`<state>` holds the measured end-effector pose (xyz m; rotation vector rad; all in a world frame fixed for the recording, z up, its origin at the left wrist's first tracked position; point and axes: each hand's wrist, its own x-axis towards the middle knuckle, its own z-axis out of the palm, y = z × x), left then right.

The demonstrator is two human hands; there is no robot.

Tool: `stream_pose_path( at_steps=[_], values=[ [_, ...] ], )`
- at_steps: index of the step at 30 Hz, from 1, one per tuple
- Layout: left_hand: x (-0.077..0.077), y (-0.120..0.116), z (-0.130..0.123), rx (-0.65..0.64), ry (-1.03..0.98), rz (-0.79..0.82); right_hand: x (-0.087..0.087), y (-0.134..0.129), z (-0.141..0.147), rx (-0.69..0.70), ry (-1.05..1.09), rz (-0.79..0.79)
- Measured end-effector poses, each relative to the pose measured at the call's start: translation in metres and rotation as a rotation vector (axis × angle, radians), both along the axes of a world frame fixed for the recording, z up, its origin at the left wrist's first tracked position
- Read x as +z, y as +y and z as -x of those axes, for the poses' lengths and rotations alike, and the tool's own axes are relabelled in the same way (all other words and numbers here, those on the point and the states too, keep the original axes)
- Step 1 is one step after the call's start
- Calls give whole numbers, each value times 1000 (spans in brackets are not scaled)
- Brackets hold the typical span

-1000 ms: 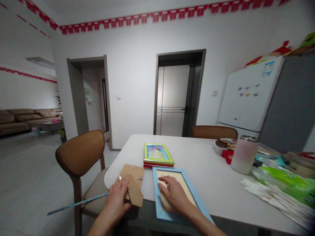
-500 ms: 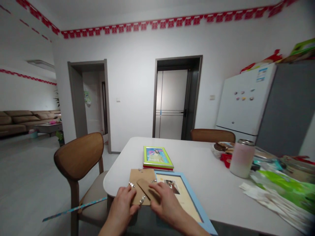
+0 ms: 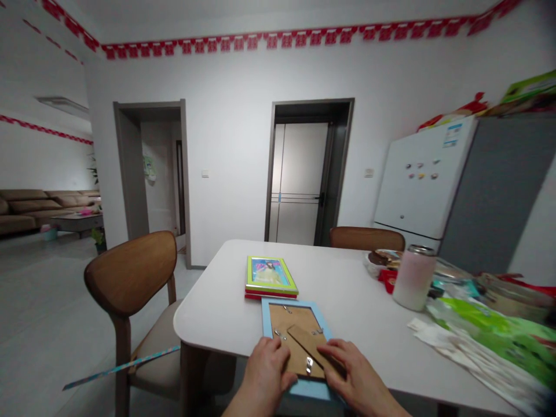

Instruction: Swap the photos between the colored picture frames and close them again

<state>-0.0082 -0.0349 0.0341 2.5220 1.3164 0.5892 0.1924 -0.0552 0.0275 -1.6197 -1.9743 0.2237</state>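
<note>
A brown picture frame backing board [image 3: 299,358] with metal clips and a flap-like stand lies over the opening of a light blue picture frame [image 3: 266,315] at the table's near edge. My left hand [image 3: 270,366] grips the board's left side, thumb at the lower edge and fingers on top. On the opposite side, my right hand [image 3: 347,368] holds the board's right edge by the stand, its fingers bent. The board covers the print inside the blue frame. Whether it sits fully down in the frame I cannot tell. Just beyond, a green picture frame [image 3: 271,286] rests on a red one.
On the table's right stand a pink-and-white tumbler [image 3: 414,278], white gloves or cloth [image 3: 452,347] and green plastic packaging [image 3: 482,321]. A wooden chair [image 3: 134,272] is at the left, with a patterned blue strip [image 3: 121,368] across it. Another chair [image 3: 367,237] stands behind the table.
Both hands have carried the backing board rightward, from beside the blue frame's left edge to over its opening. The print that showed before is now covered. The view has shifted slightly.
</note>
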Motion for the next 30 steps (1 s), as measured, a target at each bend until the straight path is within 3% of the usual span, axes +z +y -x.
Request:
stream_pose_path(
  at_steps=[12, 19, 24, 30],
  values=[
    [0, -11, 8, -24, 2, -7, -6, 0, 0, 33, -113, -28],
    [-15, -10, 12, -128, -1, 51, -4, 38, -10, -109, -214, -35],
    [-17, -10, 12, -100, -47, 39, -2, 58, -11, -94, -248, -17],
    [-14, -12, 12, -67, -44, 36, -2, 62, -12, -112, -214, -16]
  ],
)
